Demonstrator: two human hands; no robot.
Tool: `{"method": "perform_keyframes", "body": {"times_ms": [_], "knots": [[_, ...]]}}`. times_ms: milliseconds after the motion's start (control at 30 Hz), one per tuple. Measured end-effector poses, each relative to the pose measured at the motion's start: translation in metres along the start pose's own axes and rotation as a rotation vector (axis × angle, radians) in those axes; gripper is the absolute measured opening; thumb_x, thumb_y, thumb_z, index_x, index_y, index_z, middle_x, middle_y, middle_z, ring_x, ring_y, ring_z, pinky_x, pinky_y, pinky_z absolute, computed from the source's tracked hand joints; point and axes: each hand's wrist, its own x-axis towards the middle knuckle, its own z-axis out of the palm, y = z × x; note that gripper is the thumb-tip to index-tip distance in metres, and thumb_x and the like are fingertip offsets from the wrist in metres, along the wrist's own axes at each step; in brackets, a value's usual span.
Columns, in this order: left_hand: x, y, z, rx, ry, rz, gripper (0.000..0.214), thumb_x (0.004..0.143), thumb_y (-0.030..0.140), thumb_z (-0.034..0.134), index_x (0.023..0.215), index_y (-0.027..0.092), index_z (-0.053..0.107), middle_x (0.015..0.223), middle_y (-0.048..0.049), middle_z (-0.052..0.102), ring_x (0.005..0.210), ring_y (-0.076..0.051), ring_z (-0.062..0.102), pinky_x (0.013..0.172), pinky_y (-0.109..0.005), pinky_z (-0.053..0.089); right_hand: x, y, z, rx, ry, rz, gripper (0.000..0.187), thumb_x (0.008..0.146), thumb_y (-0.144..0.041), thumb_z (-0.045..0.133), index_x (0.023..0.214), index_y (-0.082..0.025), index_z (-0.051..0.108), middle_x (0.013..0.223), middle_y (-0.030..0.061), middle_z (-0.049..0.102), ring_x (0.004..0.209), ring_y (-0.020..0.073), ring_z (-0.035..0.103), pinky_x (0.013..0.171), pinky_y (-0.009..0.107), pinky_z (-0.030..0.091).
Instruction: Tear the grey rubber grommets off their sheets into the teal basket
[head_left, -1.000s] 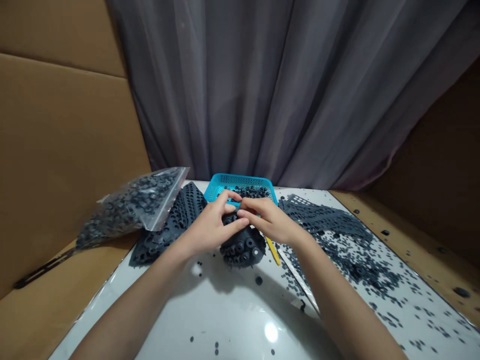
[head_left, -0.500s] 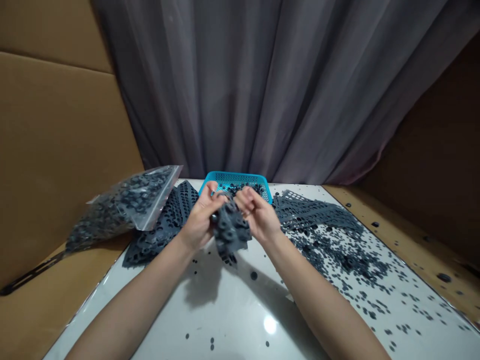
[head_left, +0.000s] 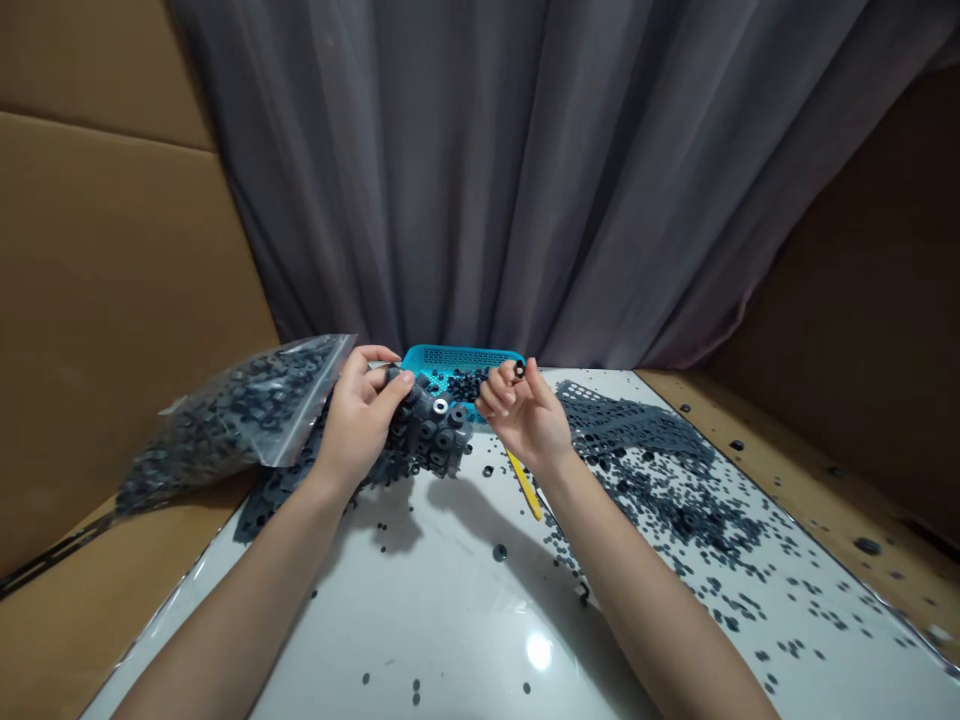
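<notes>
My left hand [head_left: 361,420] is closed round a dark grey rubber sheet [head_left: 431,430] studded with small rings, held up above the white table [head_left: 450,600]. To its right, my right hand [head_left: 521,415] pinches a single small black ring [head_left: 518,370] between thumb and fingertips, apart from the sheet. Just behind both hands stands a blue plastic basket [head_left: 461,358] holding several loose black rings.
A clear zip bag [head_left: 232,415] full of black rings leans at the left on cardboard. Emptied perforated rubber sheets [head_left: 630,425] and scattered bits lie at the right. A yellow stick [head_left: 525,485] lies on the table. A grey curtain hangs behind.
The hands have parted: my left hand carried the rubber sheet up and to the left, and my right hand came away with one ring pinched in its fingers.
</notes>
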Motion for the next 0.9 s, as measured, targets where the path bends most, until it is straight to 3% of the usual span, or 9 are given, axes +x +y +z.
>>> {"method": "perform_keyframes", "body": {"times_ms": [133,233,367,500,600,767,900], "knots": [[-0.004,0.001,0.004,0.118,-0.087,-0.004,0.023,0.079,0.03,0.057,0.095,0.023,0.042,0.061,0.0056,0.056,0.053,-0.01,0.051,0.053,-0.02,0.04,-0.001,0.0,-0.003,-0.186,-0.059,-0.064,0.033,0.085,-0.051,0.039,0.071,-0.022,0.037,0.059,-0.0036,0.032,0.052,0.0122,0.033,0.054,0.027,0.033],[-0.008,0.0,0.004,0.285,-0.156,0.086,0.025,0.08,0.03,0.057,0.098,0.023,0.042,0.063,0.0049,0.056,0.056,-0.011,0.051,0.056,-0.021,0.04,-0.006,-0.011,-0.004,-0.558,-0.128,-0.143,0.027,0.084,-0.044,0.049,0.074,-0.02,0.046,0.063,-0.0026,0.042,0.058,0.0114,0.039,0.058,0.025,0.034],[-0.012,0.001,0.003,0.451,-0.259,0.2,0.034,0.077,0.026,0.061,0.104,0.023,0.041,0.075,0.0023,0.058,0.066,-0.013,0.054,0.063,-0.023,0.041,-0.015,-0.028,0.003,-0.965,-0.241,-0.26,0.02,0.087,-0.035,0.047,0.076,-0.018,0.048,0.067,-0.0015,0.045,0.063,0.0116,0.042,0.06,0.025,0.033],[-0.015,0.006,0.004,0.528,-0.369,0.267,0.031,0.076,0.02,0.059,0.102,0.022,0.042,0.085,-0.0001,0.058,0.076,-0.014,0.056,0.07,-0.025,0.041,-0.018,-0.032,0.006,-1.062,-0.287,-0.244,0.02,0.087,-0.035,0.048,0.076,-0.018,0.047,0.067,-0.0014,0.046,0.062,0.012,0.041,0.06,0.025,0.031],[-0.015,0.008,0.004,0.538,-0.371,0.289,0.029,0.076,0.019,0.058,0.101,0.022,0.044,0.09,-0.0014,0.057,0.083,-0.015,0.056,0.074,-0.026,0.041,-0.015,-0.027,0.003,-0.843,-0.283,-0.155,0.023,0.086,-0.04,0.049,0.076,-0.019,0.048,0.066,-0.0018,0.044,0.061,0.0118,0.039,0.058,0.025,0.03],[-0.014,0.011,-0.001,0.409,-0.265,0.264,0.03,0.075,0.021,0.061,0.101,0.022,0.045,0.085,0.0004,0.057,0.077,-0.014,0.056,0.07,-0.024,0.043,-0.009,-0.021,0.001,-0.076,-0.175,0.053,0.04,0.081,-0.06,0.042,0.071,-0.022,0.038,0.058,-0.0045,0.027,0.05,0.0108,0.025,0.049,0.025,0.024],[-0.014,0.014,-0.003,0.341,-0.199,0.252,0.033,0.073,0.02,0.064,0.101,0.022,0.046,0.083,0.0004,0.058,0.077,-0.014,0.057,0.07,-0.024,0.044,-0.008,-0.022,0.0,0.249,-0.196,0.194,0.04,0.084,-0.059,0.036,0.068,-0.023,0.032,0.059,-0.0049,0.018,0.049,0.0115,0.017,0.044,0.024,0.021]]}}
